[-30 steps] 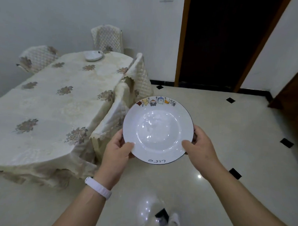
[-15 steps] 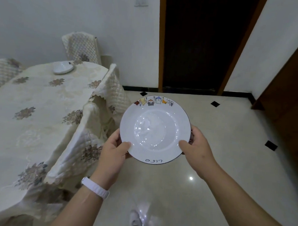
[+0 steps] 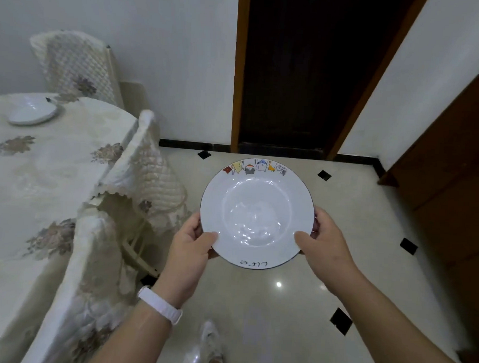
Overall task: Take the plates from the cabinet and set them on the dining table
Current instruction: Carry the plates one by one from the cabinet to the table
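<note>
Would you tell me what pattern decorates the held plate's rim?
Colourful cartoon figures on the white plate, head view.

The fingers of the left hand (image 3: 187, 250) and of the right hand (image 3: 326, 245) are mostly hidden under the plate (image 3: 256, 209); only the thumbs are seen on its rim. The painted figures at the plate's 12 o'clock are too small to be told. The dining table (image 3: 41, 178), at 9 o'clock, is cut off by the left edge. At 6 o'clock a shoe (image 3: 207, 347) is blurred. The inside of the doorway (image 3: 300, 74), at 12 o'clock, is lost in darkness.
</note>
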The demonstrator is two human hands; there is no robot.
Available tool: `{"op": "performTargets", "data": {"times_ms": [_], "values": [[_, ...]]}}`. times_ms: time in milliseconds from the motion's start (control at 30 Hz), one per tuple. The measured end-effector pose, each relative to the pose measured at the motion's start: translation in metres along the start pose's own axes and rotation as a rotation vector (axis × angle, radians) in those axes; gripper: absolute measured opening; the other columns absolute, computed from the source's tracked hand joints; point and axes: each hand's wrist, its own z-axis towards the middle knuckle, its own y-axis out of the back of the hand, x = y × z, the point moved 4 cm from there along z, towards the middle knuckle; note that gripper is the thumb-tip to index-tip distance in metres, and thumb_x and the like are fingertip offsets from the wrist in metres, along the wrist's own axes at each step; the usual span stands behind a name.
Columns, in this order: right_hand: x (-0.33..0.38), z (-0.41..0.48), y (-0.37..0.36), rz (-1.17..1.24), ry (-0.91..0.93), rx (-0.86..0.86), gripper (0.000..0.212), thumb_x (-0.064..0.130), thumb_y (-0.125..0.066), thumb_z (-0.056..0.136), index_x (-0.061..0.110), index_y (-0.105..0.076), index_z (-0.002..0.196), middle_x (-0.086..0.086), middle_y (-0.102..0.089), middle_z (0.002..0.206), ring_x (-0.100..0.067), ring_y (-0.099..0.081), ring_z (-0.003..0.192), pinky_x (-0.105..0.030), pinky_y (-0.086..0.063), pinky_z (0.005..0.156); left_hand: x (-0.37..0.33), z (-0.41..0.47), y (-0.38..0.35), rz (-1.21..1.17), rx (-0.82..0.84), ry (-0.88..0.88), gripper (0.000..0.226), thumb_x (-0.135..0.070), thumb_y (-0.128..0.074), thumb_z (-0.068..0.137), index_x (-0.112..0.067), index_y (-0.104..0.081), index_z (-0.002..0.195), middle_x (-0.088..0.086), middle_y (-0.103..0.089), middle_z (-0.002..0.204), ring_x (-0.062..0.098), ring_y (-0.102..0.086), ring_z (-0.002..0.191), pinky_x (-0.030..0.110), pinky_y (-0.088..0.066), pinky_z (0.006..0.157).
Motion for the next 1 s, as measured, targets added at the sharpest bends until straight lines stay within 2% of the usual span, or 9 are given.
{"op": "performTargets", "data": {"times_ms": [100,200,300,433,533,600,833,933,1000], "values": [[0.022,0.043,-0.015,-0.011,-0.002,-0.015,0.048,-0.005,-0.051,0.086,0.031,-0.056,0.117,0.012,-0.069,0.104,0.001,-0.067,0.081,-0.016,-0.052,0.059,-0.015,0.049,0.003,-0.031,0.012,0.030,0.045,0.011,-0.044,0.091,-0.017,-0.061,0.123,-0.002,-0.075,0.104,0.016,-0.070,0.089,0.027,-0.056,0.063],[0.041,0.082,-0.027,-0.002,0.022,-0.044,0.048,-0.004,-0.051,0.086,0.029,-0.056,0.121,0.009,-0.069,0.105,0.000,-0.066,0.080,-0.017,-0.051,0.058,-0.036,0.094,0.003,-0.048,0.052,0.017,0.049,0.010,-0.045,0.092,-0.021,-0.059,0.126,-0.003,-0.073,0.109,0.015,-0.070,0.091,0.030,-0.057,0.065],[0.057,0.112,-0.035,0.034,0.022,-0.054,0.049,-0.005,-0.050,0.086,0.031,-0.055,0.120,0.008,-0.068,0.104,-0.002,-0.066,0.080,-0.016,-0.051,0.055,-0.055,0.128,0.001,-0.040,0.060,-0.012,0.051,0.011,-0.044,0.091,-0.018,-0.057,0.131,0.000,-0.072,0.110,0.014,-0.069,0.090,0.028,-0.055,0.065],[0.072,0.152,-0.046,0.048,0.029,-0.028,0.050,-0.004,-0.050,0.087,0.031,-0.055,0.121,0.007,-0.068,0.107,-0.012,-0.068,0.091,-0.020,-0.053,0.059,-0.071,0.166,0.004,-0.031,0.076,-0.043,0.049,0.010,-0.044,0.092,-0.018,-0.058,0.129,0.002,-0.072,0.111,0.013,-0.068,0.089,0.027,-0.055,0.065],[0.075,0.189,-0.056,0.042,0.030,-0.008,0.051,-0.003,-0.051,0.086,0.032,-0.055,0.122,0.011,-0.069,0.108,-0.012,-0.068,0.096,-0.033,-0.059,0.073,-0.075,0.197,0.006,-0.026,0.024,-0.051,0.048,0.011,-0.045,0.091,-0.019,-0.060,0.125,-0.001,-0.073,0.105,0.013,-0.068,0.086,0.027,-0.055,0.063],[0.076,0.217,-0.063,0.031,0.035,0.021,0.049,-0.002,-0.052,0.086,0.034,-0.056,0.119,0.012,-0.069,0.108,-0.010,-0.067,0.097,-0.037,-0.058,0.080,-0.078,0.217,0.006,-0.025,-0.011,-0.050,0.047,0.012,-0.045,0.090,-0.018,-0.061,0.124,-0.001,-0.073,0.104,0.012,-0.068,0.085,0.026,-0.055,0.063],[0.086,0.347,-0.098,0.071,0.064,0.203,0.048,-0.004,-0.051,0.086,0.029,-0.056,0.119,0.011,-0.070,0.105,-0.010,-0.068,0.091,-0.027,-0.058,0.066,-0.096,0.305,0.002,0.015,-0.198,-0.065,0.050,0.010,-0.046,0.090,-0.024,-0.062,0.123,-0.004,-0.074,0.106,0.017,-0.069,0.093,0.040,-0.058,0.076],[0.101,0.408,-0.110,0.073,0.080,0.298,0.047,-0.004,-0.052,0.086,0.033,-0.056,0.116,0.011,-0.069,0.107,-0.006,-0.067,0.092,-0.023,-0.056,0.066,-0.113,0.345,-0.009,0.001,-0.284,-0.089,0.048,0.011,-0.046,0.090,-0.023,-0.064,0.119,-0.004,-0.074,0.104,0.018,-0.069,0.092,0.032,-0.057,0.066],[0.111,0.445,-0.115,0.073,0.092,0.350,0.048,-0.003,-0.053,0.086,0.027,-0.055,0.123,0.010,-0.068,0.110,-0.006,-0.067,0.096,-0.023,-0.056,0.068,-0.123,0.368,-0.016,-0.007,-0.344,-0.085,0.046,0.010,-0.046,0.091,-0.023,-0.065,0.116,-0.005,-0.074,0.103,0.017,-0.069,0.091,0.028,-0.055,0.064]]}}
